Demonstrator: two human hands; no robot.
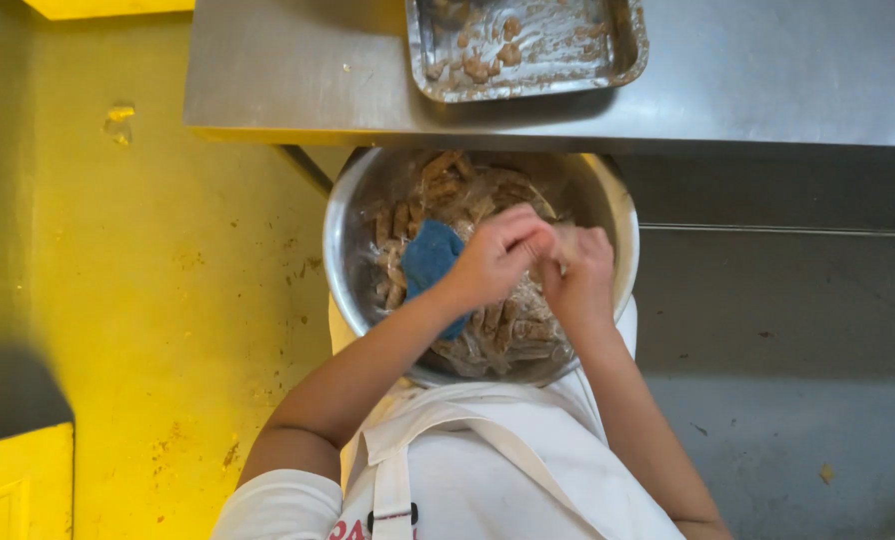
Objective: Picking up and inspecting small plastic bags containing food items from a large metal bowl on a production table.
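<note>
Steel bowl (348, 250), round and shiny, below the edge of a steel table (768, 70), over a yellow floor (168, 300). In the bowl: brown sticks (438, 185) of food under a clear plastic bag (513, 335), and a blue cloth (430, 262) by the left wrist. Left hand (493, 258) over the middle of the bowl, fingers curled and pinched together at the tips, touching the right hand (578, 275). Right hand likewise closed to a pinch, fingertips meeting the left's. Something small caught between the two, too blurred to tell what; possibly the plastic. On the table above, a shallow metal tray (623, 60), with brown crumbs and smears inside. White apron (488, 480) at the bottom, strap across the chest.
</note>
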